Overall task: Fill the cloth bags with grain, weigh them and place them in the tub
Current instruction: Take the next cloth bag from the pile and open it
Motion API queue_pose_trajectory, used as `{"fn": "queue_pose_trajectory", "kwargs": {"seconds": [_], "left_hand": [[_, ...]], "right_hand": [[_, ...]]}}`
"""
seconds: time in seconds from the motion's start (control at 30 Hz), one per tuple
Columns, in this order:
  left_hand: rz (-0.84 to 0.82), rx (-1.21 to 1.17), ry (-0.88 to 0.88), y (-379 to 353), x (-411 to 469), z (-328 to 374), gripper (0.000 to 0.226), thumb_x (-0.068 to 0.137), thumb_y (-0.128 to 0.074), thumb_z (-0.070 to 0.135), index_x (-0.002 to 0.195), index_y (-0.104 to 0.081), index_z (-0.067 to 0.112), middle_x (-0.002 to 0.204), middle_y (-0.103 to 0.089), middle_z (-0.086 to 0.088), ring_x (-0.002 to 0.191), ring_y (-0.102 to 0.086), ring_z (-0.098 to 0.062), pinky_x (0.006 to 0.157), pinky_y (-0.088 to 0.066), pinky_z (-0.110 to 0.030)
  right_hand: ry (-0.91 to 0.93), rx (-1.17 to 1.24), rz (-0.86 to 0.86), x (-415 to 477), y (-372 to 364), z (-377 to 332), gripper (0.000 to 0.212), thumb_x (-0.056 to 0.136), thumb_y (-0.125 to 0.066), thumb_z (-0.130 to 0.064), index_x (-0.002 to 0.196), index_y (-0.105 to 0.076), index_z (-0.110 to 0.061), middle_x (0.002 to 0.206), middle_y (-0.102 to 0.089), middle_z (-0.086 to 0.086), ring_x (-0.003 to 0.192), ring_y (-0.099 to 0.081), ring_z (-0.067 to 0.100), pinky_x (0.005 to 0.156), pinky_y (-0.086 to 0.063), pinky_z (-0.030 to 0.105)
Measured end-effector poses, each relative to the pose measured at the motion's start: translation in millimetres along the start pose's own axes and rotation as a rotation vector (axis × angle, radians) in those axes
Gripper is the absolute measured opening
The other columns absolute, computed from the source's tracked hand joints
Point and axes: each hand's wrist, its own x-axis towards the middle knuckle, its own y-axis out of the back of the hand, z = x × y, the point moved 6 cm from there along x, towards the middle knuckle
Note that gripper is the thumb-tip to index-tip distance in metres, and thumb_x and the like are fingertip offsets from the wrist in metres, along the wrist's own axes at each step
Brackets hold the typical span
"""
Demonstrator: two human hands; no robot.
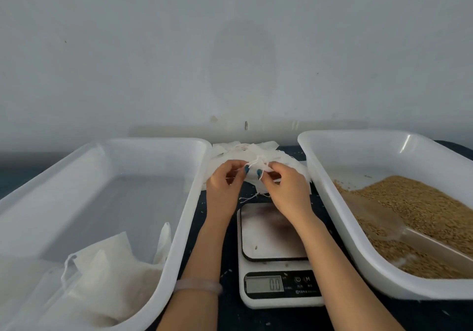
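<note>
Head view: left hand and right hand, each grip pinching one cloth bag over the bag pile, behind the scale; grain lies in the right tub.

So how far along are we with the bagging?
Early. Done: at least one filled bag lies in the left tub. In hand: the left hand and right hand pinch an empty bag over the pile of empty bags. Left: scoop grain into it, weigh it on the scale, which is bare and reads 0.0, then repeat through the pile.
</note>
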Motion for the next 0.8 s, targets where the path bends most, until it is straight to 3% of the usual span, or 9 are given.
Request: {"fn": "queue_pose_trajectory", "kwargs": {"seconds": [0.13, 0.27, 0.33, 0.43, 0.5, 0.53, 0.63, 0.7, 0.8], "left_hand": [[0.013, 0.013, 0.064, 3.6, -0.7, -4.6, 0.005, 0.091, -0.07, 0.022, 0.089, -0.071, 0.026, 0.081, -0.072, 0.018, 0.075, -0.069, -0.002, 0.067, -0.053, -0.02], [0.011, -0.027, 0.087, 3.7, -2.8, -2.4, 0.007, 0.088, -0.074, 0.028, 0.084, -0.073, 0.022, 0.075, -0.072, 0.008, 0.068, -0.069, -0.012, 0.066, -0.058, -0.032], [0.058, -0.052, 0.094, 5.5, -2.6, -1.6, 0.013, 0.091, -0.071, 0.028, 0.084, -0.069, 0.017, 0.068, -0.069, 0.004, 0.059, -0.066, -0.01, 0.061, -0.055, -0.027], [0.168, 0.014, 0.123, 12.3, -2.2, -3.4, 0.012, 0.096, -0.063, 0.03, 0.086, -0.06, 0.024, 0.066, -0.063, 0.007, 0.051, -0.059, 0.0, 0.054, -0.042, -0.01], [0.199, 0.02, 0.166, 13.1, -3.2, -6.3, 0.01, 0.098, -0.06, 0.03, 0.091, -0.055, 0.024, 0.078, -0.066, 0.003, 0.053, -0.062, -0.001, 0.056, -0.046, -0.014], [0.204, 0.009, 0.186, 12.1, -3.9, -7.1, 0.01, 0.098, -0.059, 0.029, 0.092, -0.053, 0.023, 0.083, -0.067, 0.002, 0.055, -0.066, -0.002, 0.06, -0.052, -0.022], [0.15, 0.03, 0.165, 3.3, -5.7, -4.0, 0.01, 0.096, -0.061, 0.028, 0.096, -0.053, 0.023, 0.087, -0.071, 0.005, 0.069, -0.072, -0.007, 0.07, -0.059, -0.041], [0.101, 0.096, 0.059, -2.9, -7.6, 5.2, 0.012, 0.094, -0.065, 0.027, 0.102, -0.059, 0.02, 0.087, -0.07, 0.013, 0.077, -0.07, -0.001, 0.071, -0.059, -0.038], [0.072, 0.173, -0.099, -7.9, -8.1, 17.4, 0.016, 0.086, -0.072, 0.016, 0.092, -0.059, 0.022, 0.087, -0.066, 0.015, 0.085, -0.067, 0.001, 0.066, -0.056, -0.022]], "right_hand": [[-0.048, 0.126, -0.073, -1.4, 0.3, 4.3, 0.044, 0.09, -0.068, -0.034, 0.129, -0.048, -0.034, 0.089, -0.065, -0.023, 0.082, -0.059, -0.007, 0.068, -0.04, 0.007], [-0.035, 0.163, -0.059, 0.9, 1.0, 2.2, 0.041, 0.09, -0.068, -0.035, 0.126, -0.049, -0.033, 0.086, -0.065, -0.017, 0.08, -0.06, -0.002, 0.067, -0.041, 0.011], [-0.041, 0.157, -0.07, 1.1, 0.0, 3.0, 0.039, 0.092, -0.066, -0.036, 0.127, -0.051, -0.03, 0.089, -0.065, -0.017, 0.082, -0.059, 0.0, 0.071, -0.046, 0.018], [-0.087, 0.283, -0.074, -0.8, 0.8, 6.6, 0.047, 0.09, -0.069, -0.03, 0.13, -0.045, -0.032, 0.097, -0.067, -0.021, 0.087, -0.06, -0.008, 0.069, -0.041, 0.007], [-0.087, 0.331, -0.101, -0.7, -0.9, 6.1, 0.049, 0.089, -0.071, -0.023, 0.131, -0.046, -0.028, 0.11, -0.066, -0.019, 0.098, -0.061, -0.003, 0.08, -0.044, 0.01], [-0.079, 0.327, -0.111, -0.2, -1.7, 4.8, 0.044, 0.09, -0.07, -0.02, 0.128, -0.05, -0.026, 0.113, -0.066, -0.018, 0.102, -0.061, 0.0, 0.087, -0.046, 0.016], [-0.038, 0.288, -0.13, -0.4, -1.7, -2.2, 0.02, 0.091, -0.069, -0.025, 0.11, -0.064, -0.029, 0.108, -0.065, -0.021, 0.101, -0.061, -0.002, 0.092, -0.049, 0.022], [-0.03, 0.311, -0.127, -1.5, -0.4, -5.9, 0.017, 0.09, -0.07, -0.031, 0.105, -0.063, -0.032, 0.104, -0.065, -0.023, 0.098, -0.061, -0.005, 0.087, -0.049, 0.017], [-0.015, 0.325, -0.139, -2.2, -0.4, -10.2, 0.015, 0.089, -0.07, -0.035, 0.101, -0.061, -0.035, 0.097, -0.065, -0.026, 0.092, -0.06, -0.013, 0.076, -0.046, 0.005]]}}
